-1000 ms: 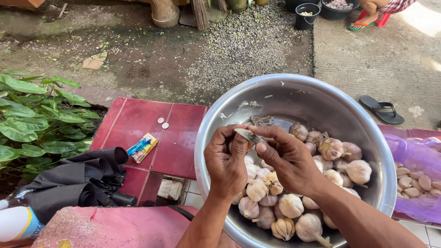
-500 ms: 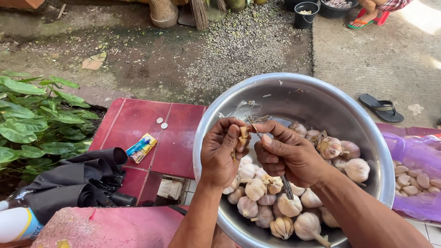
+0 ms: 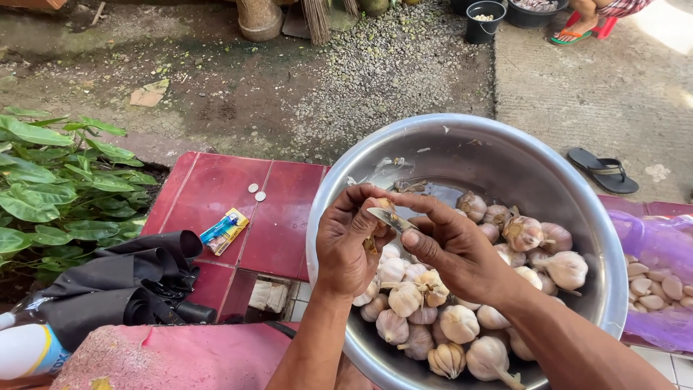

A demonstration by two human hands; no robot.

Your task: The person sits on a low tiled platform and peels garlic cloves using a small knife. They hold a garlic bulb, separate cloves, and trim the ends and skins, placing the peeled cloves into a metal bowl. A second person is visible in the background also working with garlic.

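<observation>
Left hand (image 3: 349, 245) fingers curled tight around a small pale-tan garlic clove (image 3: 377, 204), pinched between thumb and fingertips; only its top shows, papery skin partly lifted, brownish at the edge. Right hand (image 3: 455, 253) closed on a small knife with a thin grey metal blade (image 3: 392, 219); thumb and index finger clamp the blade, its tip touching the clove. Handle hidden inside the palm.

Both hands sit over the left half of a large round stainless-steel bowl (image 3: 505, 155). Clove is held above the bowl's contents, not resting on them.

In the bowl: heap of whole garlic bulbs (image 3: 459, 323), white to purplish skins, dry stems, piled toward the near and right side. Far inner wall bare apart from a few skin flakes.

Right of the bowl: translucent purple plastic bag (image 3: 660, 249) holding peeled cream-coloured cloves (image 3: 653, 285).

Left: dark red tiled surface (image 3: 281, 224) with two small round silver coins (image 3: 256, 192) and a yellow-blue sachet (image 3: 224, 231). Nearer, a folded black umbrella (image 3: 123, 282). Green leafy plant (image 3: 58, 188) at far left.

Beyond: gravel and concrete, a black flip-flop (image 3: 603, 170) on the ground.
</observation>
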